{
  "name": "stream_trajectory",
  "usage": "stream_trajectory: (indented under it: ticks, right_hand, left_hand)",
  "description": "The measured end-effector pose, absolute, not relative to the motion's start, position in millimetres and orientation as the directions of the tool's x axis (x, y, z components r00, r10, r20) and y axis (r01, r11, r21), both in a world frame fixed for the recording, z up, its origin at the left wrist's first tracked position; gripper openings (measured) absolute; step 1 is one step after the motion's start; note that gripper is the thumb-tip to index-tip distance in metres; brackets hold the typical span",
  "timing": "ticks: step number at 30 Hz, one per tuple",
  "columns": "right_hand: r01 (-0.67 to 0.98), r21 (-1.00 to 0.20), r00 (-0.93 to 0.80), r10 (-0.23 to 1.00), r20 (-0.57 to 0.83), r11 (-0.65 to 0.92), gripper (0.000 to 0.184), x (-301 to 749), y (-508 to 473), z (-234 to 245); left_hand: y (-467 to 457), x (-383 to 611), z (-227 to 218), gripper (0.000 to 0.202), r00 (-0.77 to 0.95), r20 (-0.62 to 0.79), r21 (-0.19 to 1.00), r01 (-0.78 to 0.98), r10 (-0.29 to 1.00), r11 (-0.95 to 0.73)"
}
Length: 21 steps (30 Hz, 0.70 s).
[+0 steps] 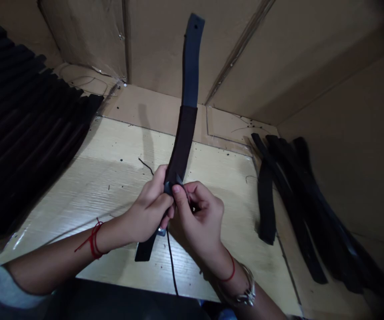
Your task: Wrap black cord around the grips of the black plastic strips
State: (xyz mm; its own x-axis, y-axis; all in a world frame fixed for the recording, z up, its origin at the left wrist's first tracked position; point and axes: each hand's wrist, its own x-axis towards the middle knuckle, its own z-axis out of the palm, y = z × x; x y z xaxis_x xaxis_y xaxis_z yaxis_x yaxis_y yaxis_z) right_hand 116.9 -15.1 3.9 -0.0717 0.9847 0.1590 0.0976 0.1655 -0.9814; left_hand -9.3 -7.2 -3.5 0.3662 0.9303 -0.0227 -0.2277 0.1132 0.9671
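A long dark strap stands up and away from me, with a dark brown sleeve around its middle. My left hand is closed around the strap just below the sleeve. The strap's lower end sticks out beneath that fist. At the sleeve's lower end, my right hand is closed in a pinch, thumb against the strap. A small pointed grey edge shows by the right thumb; what the fingertips hold is too hidden to name. A thin black cord hangs below the hands toward the table's front edge.
Many dark strips lie stacked in a large pile at the left. More black strips lie loosely at the right, beside a shorter dark piece. Cardboard walls enclose the pale tabletop, which has small dark scraps on it.
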Motion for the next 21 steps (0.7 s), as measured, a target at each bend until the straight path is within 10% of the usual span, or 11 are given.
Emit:
stream_trajectory:
  ticks: [21]
  right_hand:
    - [-0.037, -0.993, 0.027, 0.993, 0.111, 0.112, 0.024, 111, -23, -3]
  left_hand:
    - [-18, -3, 0, 0.019, 0.317, -0.009, 0.985, -0.161, 0.948, 0.063]
